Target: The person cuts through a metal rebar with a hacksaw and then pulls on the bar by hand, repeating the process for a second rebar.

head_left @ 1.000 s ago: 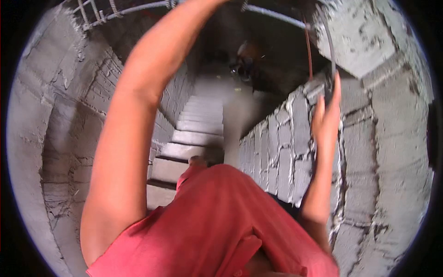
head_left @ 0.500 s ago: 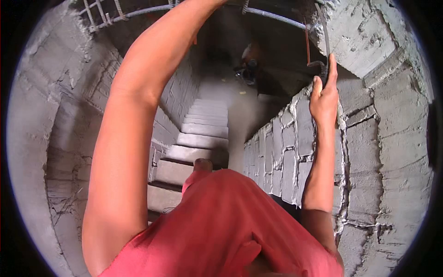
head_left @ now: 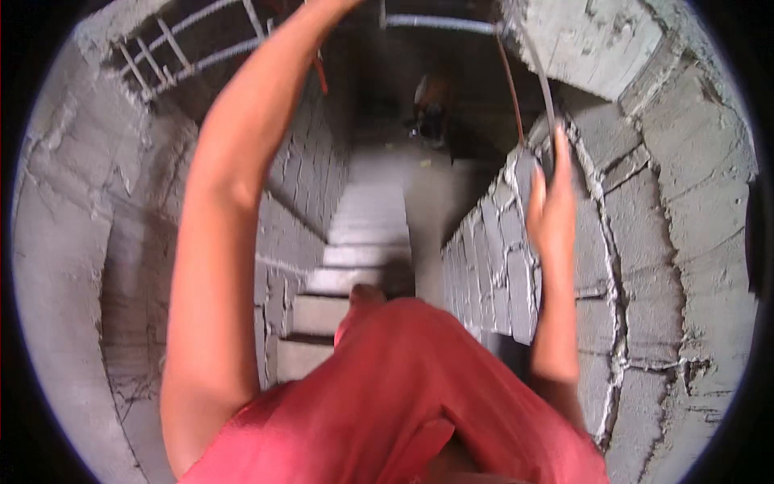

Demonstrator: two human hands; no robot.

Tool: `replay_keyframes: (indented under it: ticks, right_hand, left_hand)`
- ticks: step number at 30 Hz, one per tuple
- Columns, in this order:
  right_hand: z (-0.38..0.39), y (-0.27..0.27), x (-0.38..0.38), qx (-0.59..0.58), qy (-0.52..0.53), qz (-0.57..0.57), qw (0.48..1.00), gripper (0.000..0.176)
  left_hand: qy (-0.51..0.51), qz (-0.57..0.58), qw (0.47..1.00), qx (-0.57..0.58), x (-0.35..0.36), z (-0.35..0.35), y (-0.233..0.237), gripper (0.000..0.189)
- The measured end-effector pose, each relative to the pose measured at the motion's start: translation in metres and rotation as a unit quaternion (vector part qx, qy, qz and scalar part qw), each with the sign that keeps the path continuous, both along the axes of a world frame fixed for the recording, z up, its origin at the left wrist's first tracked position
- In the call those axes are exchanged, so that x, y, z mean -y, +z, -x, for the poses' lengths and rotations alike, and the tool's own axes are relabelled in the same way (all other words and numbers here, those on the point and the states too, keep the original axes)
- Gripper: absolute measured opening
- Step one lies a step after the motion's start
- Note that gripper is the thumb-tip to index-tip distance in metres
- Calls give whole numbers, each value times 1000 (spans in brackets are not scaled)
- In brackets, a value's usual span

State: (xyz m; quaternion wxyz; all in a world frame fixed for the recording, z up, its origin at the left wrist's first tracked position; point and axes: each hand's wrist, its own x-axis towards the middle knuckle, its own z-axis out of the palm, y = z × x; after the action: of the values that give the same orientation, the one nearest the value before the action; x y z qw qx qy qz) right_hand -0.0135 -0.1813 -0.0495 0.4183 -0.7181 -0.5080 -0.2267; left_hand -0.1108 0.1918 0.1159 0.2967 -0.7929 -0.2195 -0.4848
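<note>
My right hand point(head_left: 552, 214) is closed round the dark handle of a hacksaw, with the index finger stretched along the frame. The hacksaw's grey frame point(head_left: 542, 73) and thin reddish-brown blade point(head_left: 511, 89) run upward from it towards the top edge. Near its far end a grey steel reinforcing bar point(head_left: 439, 22) crosses the opening. Raised across the upper left is my left forearm point(head_left: 254, 113); its hand lies beyond the top edge, so its grip is hidden. The right hand is blurred by motion.
Concrete stairs point(head_left: 367, 218) drop away ahead, with my foot point(head_left: 367, 294) at a step. A rough block wall point(head_left: 492, 242) stands to the right. More reinforcing bars point(head_left: 165, 56) stick out at upper left. Down below is a dim figure or object point(head_left: 431, 109) I cannot make out.
My right hand and the hacksaw have moved down towards me and slightly left. The view has shifted too, showing more of the bars at upper left. My left arm stays raised.
</note>
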Motion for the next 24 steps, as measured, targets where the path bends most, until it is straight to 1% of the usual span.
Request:
replay_keyframes:
  ticks: [1,2,4,5,6,7,8,9,10,11,12,13,14,15,16,17,18,19,20,22,23,24]
  right_hand:
    - [14,-16,33,-84,-37,46,995,66]
    - [15,-33,52,-83,-26,41,995,66]
    - [16,-16,43,-107,-31,60,992,68]
    - [-2,-4,10,-88,0,15,996,68]
    - [-18,3,-17,-81,21,-15,996,69]
    - [-26,17,-38,-121,17,-3,993,69]
    - [-26,29,-51,-159,18,2,987,69]
    - [-19,25,-48,-163,4,12,986,68]
    - [-11,14,-37,-170,-15,27,985,68]
    - [-1,4,-13,-171,-10,20,985,70]
    - [7,-15,19,-153,-15,15,988,71]
    - [13,-34,43,-141,-18,18,990,72]
    - [9,-33,44,-140,-16,8,990,72]
    - [8,-33,49,-149,0,21,989,73]
    - [8,-33,52,-157,14,34,987,74]
    - [-4,-20,26,-182,18,30,983,72]
    - [-20,-8,-5,-171,49,-17,984,70]
    - [-23,14,-33,-182,31,-22,983,68]
    - [-32,22,-51,-162,16,-21,987,68]
    - [-27,14,-45,-176,11,-11,984,69]
    - [-15,-3,-25,-185,18,-9,983,70]
    - [-11,-15,-1,-171,25,-18,985,70]
  left_hand:
    - [15,91,995,25,6,-3,3,57]
    - [28,103,993,49,4,-7,0,56]
    - [8,108,993,52,9,-6,0,58]
    - [29,62,997,30,2,-5,6,59]
    - [41,31,999,-5,6,-6,-1,60]
    - [25,163,986,21,11,-4,5,59]
    - [25,155,988,13,17,5,8,59]
    - [12,159,987,7,24,9,13,59]
    - [-5,169,986,-2,24,7,10,59]
    - [39,110,993,-16,-22,-4,6,66]
    - [61,174,983,-11,-18,-6,8,71]
    - [73,192,978,-19,-7,-5,11,71]
    - [87,212,973,-22,3,-6,14,70]
    - [83,205,975,-28,4,-7,13,70]
    - [85,211,974,-11,4,-10,11,71]
    - [86,218,972,9,2,-11,12,72]
    - [103,215,971,3,-2,-12,12,73]
    - [89,219,972,-10,-4,-9,10,73]
    - [76,216,973,-14,-4,-6,14,73]
    - [80,212,974,-14,-1,0,9,74]
    - [79,179,980,-44,0,3,3,69]
    - [72,136,987,-52,0,-3,12,65]
